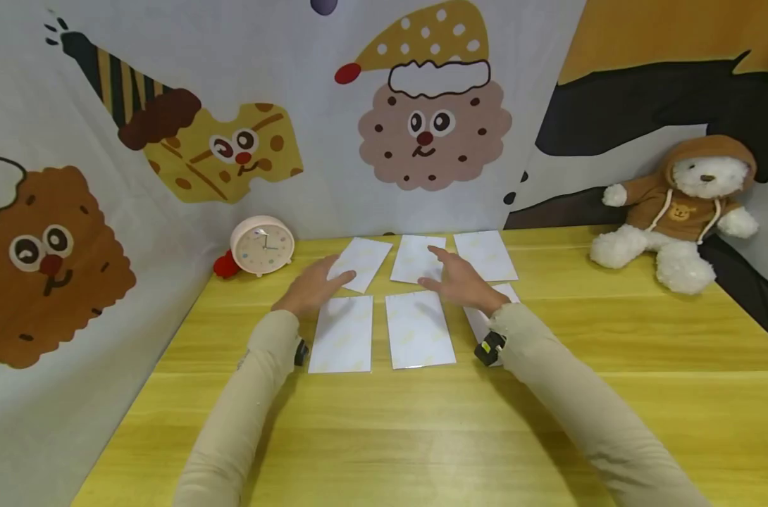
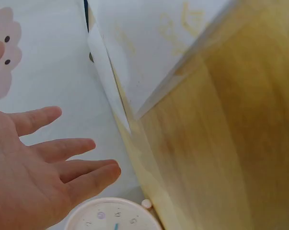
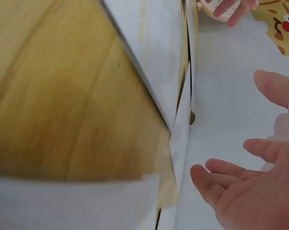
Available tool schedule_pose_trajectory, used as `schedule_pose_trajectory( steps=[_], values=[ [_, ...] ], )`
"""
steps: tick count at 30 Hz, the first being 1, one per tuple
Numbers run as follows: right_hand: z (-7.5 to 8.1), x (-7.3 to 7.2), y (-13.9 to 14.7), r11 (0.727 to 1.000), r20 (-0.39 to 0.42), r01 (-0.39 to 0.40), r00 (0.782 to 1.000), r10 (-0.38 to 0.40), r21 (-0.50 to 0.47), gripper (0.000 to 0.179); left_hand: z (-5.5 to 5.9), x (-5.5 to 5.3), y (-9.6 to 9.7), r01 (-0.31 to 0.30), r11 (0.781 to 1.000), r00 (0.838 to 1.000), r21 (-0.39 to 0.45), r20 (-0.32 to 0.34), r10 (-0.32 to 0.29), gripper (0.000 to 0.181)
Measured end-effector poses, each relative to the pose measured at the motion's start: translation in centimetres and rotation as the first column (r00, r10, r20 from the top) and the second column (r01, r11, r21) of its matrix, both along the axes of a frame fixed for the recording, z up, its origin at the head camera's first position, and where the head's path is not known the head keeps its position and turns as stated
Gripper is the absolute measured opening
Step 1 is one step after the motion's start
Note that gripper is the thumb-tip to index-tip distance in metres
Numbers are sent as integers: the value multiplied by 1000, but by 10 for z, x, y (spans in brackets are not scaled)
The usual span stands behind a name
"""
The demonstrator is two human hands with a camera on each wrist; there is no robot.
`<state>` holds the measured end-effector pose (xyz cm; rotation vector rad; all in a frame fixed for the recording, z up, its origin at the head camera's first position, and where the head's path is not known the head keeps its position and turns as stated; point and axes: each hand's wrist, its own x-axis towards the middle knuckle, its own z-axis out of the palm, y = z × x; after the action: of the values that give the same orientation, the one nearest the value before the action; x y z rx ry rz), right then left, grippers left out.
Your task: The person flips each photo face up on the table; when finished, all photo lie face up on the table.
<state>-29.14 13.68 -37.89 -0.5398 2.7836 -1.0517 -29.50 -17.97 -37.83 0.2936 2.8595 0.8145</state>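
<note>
Behind the right hand (image 1: 461, 279), a card (image 1: 476, 324) partly hides.

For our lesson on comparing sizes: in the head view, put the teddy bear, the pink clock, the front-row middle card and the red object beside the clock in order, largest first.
1. Teddy bear
2. Front-row middle card
3. Pink clock
4. Red object, as far as it shows

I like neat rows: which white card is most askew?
The leftmost card in the back row: in the head view it is turned clockwise, while the other five cards lie straighter.
</note>
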Motion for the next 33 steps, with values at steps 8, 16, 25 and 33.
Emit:
schedule_pose_trajectory(
  steps=[8,16,25,33],
  values=[
    [1,0,-13,992,106,24,994,-11,-120,78,0,-8,-8,-56,995,998,87,13,55,67],
    [-6,-4,-24,971,51,11,999,1,-240,72,1,-6,-12,-77,983,997,166,16,75,58],
    [-8,-7,-37,976,28,28,999,-22,-216,71,3,-8,-14,-95,976,995,195,49,87,58],
    [-11,-10,-47,969,77,63,996,-46,-239,70,2,-12,-14,-129,965,991,227,72,115,57]
  ],
)
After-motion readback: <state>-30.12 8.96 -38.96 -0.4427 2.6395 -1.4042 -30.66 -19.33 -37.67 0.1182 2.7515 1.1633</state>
